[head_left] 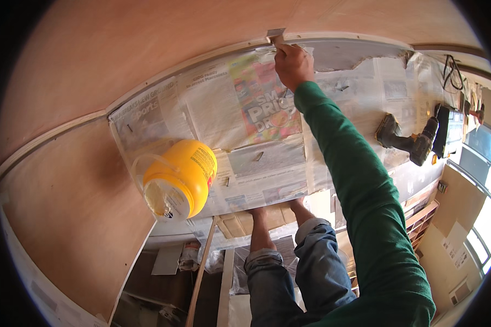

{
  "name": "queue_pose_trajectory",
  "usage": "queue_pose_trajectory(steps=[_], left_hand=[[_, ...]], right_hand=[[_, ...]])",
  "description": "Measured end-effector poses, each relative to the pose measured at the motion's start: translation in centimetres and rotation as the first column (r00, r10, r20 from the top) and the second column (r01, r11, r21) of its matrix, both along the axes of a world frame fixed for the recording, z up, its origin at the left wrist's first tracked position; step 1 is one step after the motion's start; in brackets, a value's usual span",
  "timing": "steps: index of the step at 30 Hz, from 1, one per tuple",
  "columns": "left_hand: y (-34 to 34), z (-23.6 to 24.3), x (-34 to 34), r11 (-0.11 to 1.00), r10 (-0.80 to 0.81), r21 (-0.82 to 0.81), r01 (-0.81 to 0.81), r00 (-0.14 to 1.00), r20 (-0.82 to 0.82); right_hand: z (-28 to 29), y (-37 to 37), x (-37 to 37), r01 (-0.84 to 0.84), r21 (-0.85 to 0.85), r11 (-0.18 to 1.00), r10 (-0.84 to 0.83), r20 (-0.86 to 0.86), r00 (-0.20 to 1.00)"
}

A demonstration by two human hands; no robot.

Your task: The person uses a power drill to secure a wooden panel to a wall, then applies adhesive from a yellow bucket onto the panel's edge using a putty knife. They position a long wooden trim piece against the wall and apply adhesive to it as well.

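Observation:
My right hand (pixel 293 66), at the end of a green-sleeved arm, grips a putty knife (pixel 275 35) whose metal blade rests at the white strip (pixel 338 37) along the edge where the pinkish wall meets the covered surface. That surface (pixel 223 125) is covered with taped newspaper and translucent sheeting, torn beside the strip to show grey beneath. A yellow plastic bucket (pixel 193 174) with a handle and whitish material around its top stands lower left on it. My left hand is out of view.
A cordless drill (pixel 403 140) and a dark tool case (pixel 443 131) lie at the right, below a coiled cable (pixel 451 73). My bare feet (pixel 259 229) show below the covered surface's edge, beside a wooden batten (pixel 201 272). Windows (pixel 488 223) are at the far right.

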State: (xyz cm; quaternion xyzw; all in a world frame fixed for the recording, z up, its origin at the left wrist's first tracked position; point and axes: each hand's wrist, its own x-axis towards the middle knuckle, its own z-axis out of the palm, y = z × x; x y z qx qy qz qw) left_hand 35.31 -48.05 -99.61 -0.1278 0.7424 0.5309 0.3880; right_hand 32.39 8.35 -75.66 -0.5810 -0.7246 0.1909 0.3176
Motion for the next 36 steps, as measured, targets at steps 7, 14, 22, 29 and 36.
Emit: queue_pose_trajectory(steps=[7,14,22,29,36], left_hand=[[0.2,-0.3,-0.7,0.995,0.045,-0.082,-0.056,0.991,-0.128],[2.6,1.3,-2.1,0.868,0.476,0.198,-0.456,0.877,-0.067],[3.5,5.1,-4.9,0.973,0.230,0.051,-0.227,0.910,-0.344],[4.2,8.0,-7.2,0.992,0.100,-0.024,-0.123,0.893,-0.440],[3.8,8.0,-7.5,0.996,0.008,-0.074,-0.051,0.872,-0.490]], right_hand=[[12.4,-6.7,1.5,-0.110,-0.390,0.914,-0.034,-0.344,0.938],[23.5,-18.4,-5.2,-0.643,-0.230,0.730,0.544,-0.373,0.751],[23.4,-23.6,-11.5,-0.554,-0.455,0.698,0.440,-0.338,0.832],[22.2,-26.1,-13.9,-0.467,-0.460,0.755,0.427,-0.196,0.883],[21.3,-27.3,-15.5,-0.427,-0.448,0.786,0.401,-0.157,0.903]])
